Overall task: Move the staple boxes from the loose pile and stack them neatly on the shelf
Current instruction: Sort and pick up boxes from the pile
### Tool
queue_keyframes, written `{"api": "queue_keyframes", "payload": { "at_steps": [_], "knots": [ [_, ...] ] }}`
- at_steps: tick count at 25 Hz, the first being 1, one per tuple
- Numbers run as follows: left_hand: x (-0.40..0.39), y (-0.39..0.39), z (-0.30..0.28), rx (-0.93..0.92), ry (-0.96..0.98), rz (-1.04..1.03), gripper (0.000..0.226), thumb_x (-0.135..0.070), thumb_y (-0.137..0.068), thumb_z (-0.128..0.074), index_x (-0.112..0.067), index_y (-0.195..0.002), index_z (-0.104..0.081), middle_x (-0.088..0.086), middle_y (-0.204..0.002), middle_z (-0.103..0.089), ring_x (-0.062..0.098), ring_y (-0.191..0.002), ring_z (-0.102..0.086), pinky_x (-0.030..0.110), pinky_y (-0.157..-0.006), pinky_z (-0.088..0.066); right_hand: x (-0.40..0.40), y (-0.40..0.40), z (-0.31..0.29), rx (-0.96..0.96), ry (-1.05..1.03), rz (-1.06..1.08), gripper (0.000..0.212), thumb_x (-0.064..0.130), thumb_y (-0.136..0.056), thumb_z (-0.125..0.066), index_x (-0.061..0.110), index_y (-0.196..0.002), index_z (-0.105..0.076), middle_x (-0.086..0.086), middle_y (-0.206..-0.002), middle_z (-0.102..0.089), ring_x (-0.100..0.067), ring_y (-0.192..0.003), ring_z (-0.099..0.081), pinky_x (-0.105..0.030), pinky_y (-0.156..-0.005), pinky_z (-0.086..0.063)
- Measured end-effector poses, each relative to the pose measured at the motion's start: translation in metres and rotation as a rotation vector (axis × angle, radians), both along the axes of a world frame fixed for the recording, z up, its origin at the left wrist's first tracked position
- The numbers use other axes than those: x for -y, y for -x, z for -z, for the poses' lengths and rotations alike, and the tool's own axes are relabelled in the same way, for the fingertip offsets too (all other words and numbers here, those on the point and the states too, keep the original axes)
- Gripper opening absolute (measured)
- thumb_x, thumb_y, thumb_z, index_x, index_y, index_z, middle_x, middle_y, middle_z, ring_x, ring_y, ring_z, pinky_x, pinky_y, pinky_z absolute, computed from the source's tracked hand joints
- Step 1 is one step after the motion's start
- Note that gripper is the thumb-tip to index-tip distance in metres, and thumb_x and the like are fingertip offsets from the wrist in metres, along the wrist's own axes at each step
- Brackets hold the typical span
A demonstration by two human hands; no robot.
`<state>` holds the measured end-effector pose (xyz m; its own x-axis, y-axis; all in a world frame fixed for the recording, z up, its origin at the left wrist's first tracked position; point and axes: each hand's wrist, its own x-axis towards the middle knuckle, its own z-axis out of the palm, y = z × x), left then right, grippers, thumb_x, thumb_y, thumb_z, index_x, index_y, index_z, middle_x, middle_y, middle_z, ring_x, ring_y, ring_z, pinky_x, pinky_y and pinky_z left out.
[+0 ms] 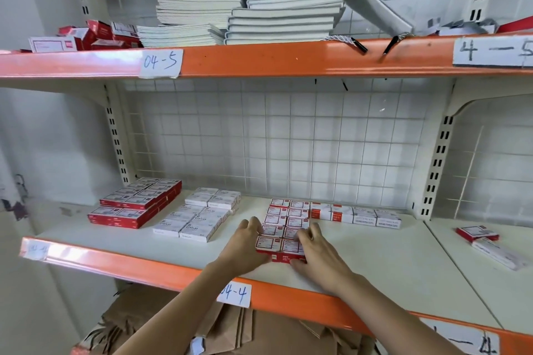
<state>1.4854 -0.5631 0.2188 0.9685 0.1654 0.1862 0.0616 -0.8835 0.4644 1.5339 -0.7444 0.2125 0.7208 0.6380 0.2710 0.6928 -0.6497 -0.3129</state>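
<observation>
The left hand (248, 242) lies against the left edge of the red block (284, 228), a two-wide grid of red-and-white staple boxes on the lower shelf (375, 256). Its fingers are nearly straight and press the block's side near the front; they curl round nothing. The right hand (315, 251) sits at the block's front right corner, fingers bent over the top of the nearest boxes and thumb against the front face, gripping that corner.

Behind the block and to its right, touching its far end, runs a row of white boxes (357, 215) along the wire back. Left of the block, apart from it, stands a white stack (199, 217) marked STAPLES, and further left a larger red stack (135, 204).

Well right of the block, past the shelf seam, lie two stray boxes (487, 239), one red and one white, askew.

Above the block, on the upper shelf (259, 59) labelled 04-5, a loose pile (86, 36) of red boxes sits at far left, beside stacked notebooks (245, 6). Below the block's shelf, brown paper bags (236, 328) lie.
</observation>
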Motion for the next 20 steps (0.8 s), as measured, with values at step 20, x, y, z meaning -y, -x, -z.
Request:
{"api": "queue_keyframes", "payload": {
  "at_steps": [20],
  "knots": [
    [0.189, -0.077, -0.027, 0.116, -0.596, 0.574, 0.031, -0.029, -0.094, -0.042, -0.010, -0.118, -0.051, 0.011, -0.122, -0.050, 0.028, -0.115, -0.045, 0.036, -0.089, -0.036, 0.198, -0.020, -0.019, 0.201, 0.450, 0.272, 0.036, 0.012, -0.090, -0.040, 0.013, -0.124, -0.052, -0.004, -0.123, -0.052, -0.021, -0.113, -0.045, -0.034, -0.089, -0.042]
  ]
}}
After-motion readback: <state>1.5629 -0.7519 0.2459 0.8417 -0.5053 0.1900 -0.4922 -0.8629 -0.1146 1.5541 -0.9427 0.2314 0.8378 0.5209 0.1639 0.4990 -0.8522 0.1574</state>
